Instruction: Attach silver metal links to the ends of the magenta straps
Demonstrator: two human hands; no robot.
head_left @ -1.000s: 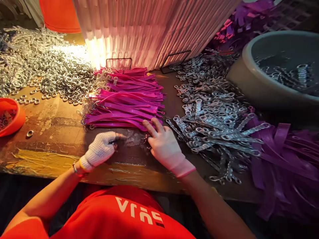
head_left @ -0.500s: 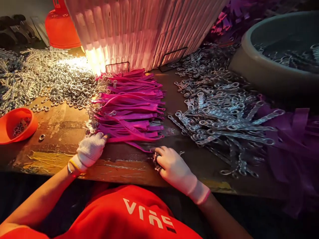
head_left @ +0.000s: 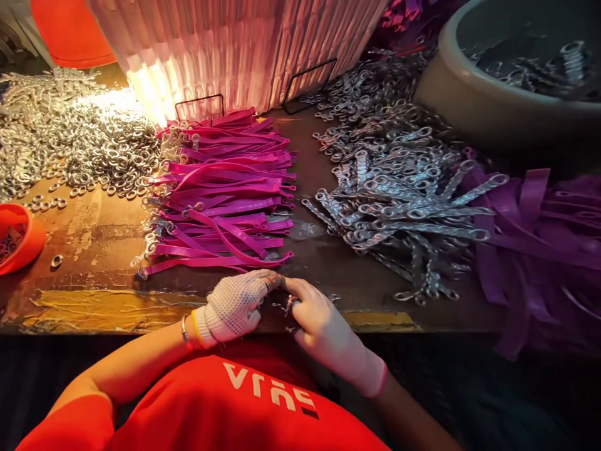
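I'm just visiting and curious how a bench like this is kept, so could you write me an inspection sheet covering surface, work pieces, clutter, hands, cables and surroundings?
Surface: brown worktable, worn and stained, with a yellow patch along the near edge.
Job's things: magenta straps lie crosswise beyond the hands, roughly stacked, some crossing.
Clutter: metal ring pile left; twisted metal pieces heaped right; one loose ring near the orange bowl.
Hands: gloved left hand and gloved right hand, fingertips close together; grip unclear.
Cables: nothing seen.
Surroundings: ridged panel behind the straps; grey tub at far right.
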